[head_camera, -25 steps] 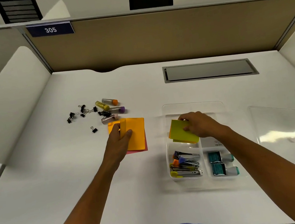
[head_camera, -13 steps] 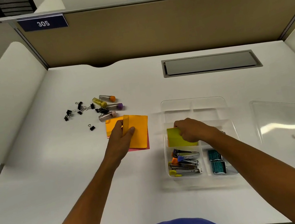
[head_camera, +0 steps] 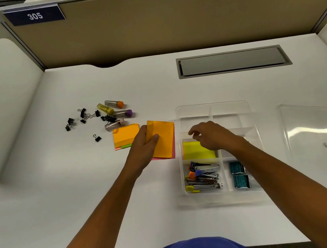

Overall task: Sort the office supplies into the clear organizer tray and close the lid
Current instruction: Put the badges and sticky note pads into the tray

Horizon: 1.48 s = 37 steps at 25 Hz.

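Note:
The clear organizer tray (head_camera: 212, 107) sits right of centre on the desk. A yellow-green sticky pad (head_camera: 195, 150) lies in its middle-left compartment, staplers (head_camera: 204, 176) fill the near-left one, and teal staple boxes (head_camera: 239, 174) the near-right. My right hand (head_camera: 214, 135) hovers over the tray with loose fingers, holding nothing. My left hand (head_camera: 143, 147) pinches an orange sticky pad (head_camera: 162, 137), thumb on top, above a pink pad (head_camera: 173, 150). Another orange pad (head_camera: 125, 136) lies to its left. The clear lid (head_camera: 321, 143) rests at the right.
Black binder clips (head_camera: 82, 116) and small tubes with coloured caps (head_camera: 114, 111) lie scattered at the left. A grey cable hatch (head_camera: 231, 61) is set into the desk's far side. White dividers flank the desk and a tan partition stands behind it.
My right hand set the yellow-green pad into the tray compartment, let go and lifted off. My left hand kept its hold on the orange pad and shifted it slightly right.

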Tool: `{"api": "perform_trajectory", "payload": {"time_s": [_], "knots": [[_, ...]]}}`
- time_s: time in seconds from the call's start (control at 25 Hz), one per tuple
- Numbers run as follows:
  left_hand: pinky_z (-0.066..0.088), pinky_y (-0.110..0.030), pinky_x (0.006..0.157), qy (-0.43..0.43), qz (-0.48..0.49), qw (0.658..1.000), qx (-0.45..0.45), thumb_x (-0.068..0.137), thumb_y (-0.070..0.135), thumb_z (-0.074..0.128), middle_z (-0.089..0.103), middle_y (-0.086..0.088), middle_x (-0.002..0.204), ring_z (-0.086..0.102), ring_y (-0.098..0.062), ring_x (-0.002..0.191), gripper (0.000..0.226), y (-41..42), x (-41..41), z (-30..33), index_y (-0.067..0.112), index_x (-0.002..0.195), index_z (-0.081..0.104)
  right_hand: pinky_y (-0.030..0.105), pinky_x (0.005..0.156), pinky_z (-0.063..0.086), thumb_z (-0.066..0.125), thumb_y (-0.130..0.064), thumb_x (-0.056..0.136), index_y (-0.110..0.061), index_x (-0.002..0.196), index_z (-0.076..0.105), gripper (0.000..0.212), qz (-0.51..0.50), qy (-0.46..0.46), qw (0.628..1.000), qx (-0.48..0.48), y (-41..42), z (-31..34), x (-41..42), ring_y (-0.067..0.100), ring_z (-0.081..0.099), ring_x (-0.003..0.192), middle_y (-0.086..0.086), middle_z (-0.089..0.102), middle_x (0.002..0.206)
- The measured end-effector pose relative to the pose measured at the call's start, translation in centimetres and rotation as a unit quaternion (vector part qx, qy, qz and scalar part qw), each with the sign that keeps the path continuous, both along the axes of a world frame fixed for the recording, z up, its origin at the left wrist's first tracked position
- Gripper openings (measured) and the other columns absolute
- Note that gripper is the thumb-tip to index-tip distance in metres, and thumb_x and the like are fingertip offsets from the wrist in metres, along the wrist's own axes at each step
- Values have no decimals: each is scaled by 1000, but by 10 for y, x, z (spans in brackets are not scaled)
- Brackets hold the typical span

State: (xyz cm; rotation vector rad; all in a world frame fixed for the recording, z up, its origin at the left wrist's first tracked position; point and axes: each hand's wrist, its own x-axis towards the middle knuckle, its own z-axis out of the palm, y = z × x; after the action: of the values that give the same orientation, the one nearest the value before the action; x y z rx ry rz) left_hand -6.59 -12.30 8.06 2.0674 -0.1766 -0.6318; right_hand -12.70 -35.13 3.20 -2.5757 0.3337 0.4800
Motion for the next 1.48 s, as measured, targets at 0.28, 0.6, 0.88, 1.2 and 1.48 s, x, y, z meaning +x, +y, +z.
{"api": "perform_trajectory", "payload": {"time_s": [0.28,0.6,0.88,1.2,1.48], "knots": [[43,-31,81,-51,-162,985,14,93,25,61,59,-2,126,56,-21,107,37,-31,5,-6,23,129,55,28,74,56,51,-47,96,-28,123,62,35,-106,-141,956,235,12,42,-8,9,67,87,-6,69,105],[49,-27,79,-64,-215,974,6,86,32,69,64,1,116,59,-18,101,34,-59,3,-7,22,118,62,36,81,57,68,-38,88,-21,114,63,31,-121,-119,966,195,-3,40,-29,17,63,97,0,66,107],[42,-13,69,-92,-135,986,-37,88,26,67,62,10,111,58,-5,87,31,-57,8,-15,24,118,61,32,81,50,68,-32,89,-18,116,62,30,-237,-144,944,176,-26,32,-42,21,61,99,4,64,112],[47,-19,71,-70,-101,991,-50,90,27,64,64,11,111,60,-6,90,26,-41,6,-24,25,117,63,30,72,46,66,-27,91,-22,118,59,28,-226,-86,967,84,-11,12,-42,20,58,88,8,64,111],[54,-29,74,-65,-65,993,-73,90,28,64,66,11,108,62,-10,91,23,-16,3,-24,26,113,65,31,82,47,63,-30,92,-20,127,59,36,-189,-58,980,23,4,5,-39,27,60,105,8,63,123]]}}
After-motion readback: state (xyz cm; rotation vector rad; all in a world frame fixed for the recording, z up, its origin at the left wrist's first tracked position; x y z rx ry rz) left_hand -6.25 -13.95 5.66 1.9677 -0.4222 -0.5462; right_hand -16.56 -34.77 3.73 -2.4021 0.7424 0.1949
